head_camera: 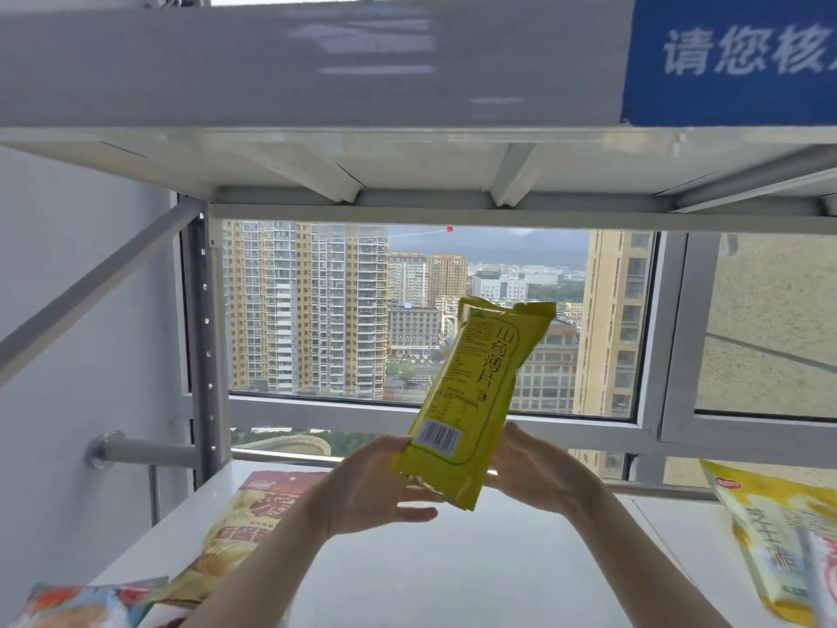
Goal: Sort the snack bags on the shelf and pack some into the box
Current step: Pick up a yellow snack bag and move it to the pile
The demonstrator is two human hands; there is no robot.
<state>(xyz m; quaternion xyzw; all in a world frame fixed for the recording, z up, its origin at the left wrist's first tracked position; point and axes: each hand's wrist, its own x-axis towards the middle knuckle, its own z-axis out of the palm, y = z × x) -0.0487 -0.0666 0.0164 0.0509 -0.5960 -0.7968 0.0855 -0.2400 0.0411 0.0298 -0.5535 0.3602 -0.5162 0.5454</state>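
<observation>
Both hands are holding a yellow-green snack bag (pixel 475 396) up in the centre of the frame, above the white shelf (pixel 407 568). The left hand (pixel 376 482) is gripping the bag's lower left edge, fingers curling under it, while the right hand (pixel 534 473) is cupping the lower right side from behind. The bag is standing nearly upright, tilting right, barcode facing the camera. Other snack bags are lying at lower left (pixel 253 518) and lower right (pixel 770 537) of the shelf.

Yellow-green snack bag (pixel 475 392), white shelf (pixel 398 577), blue sign (pixel 729 61)
</observation>
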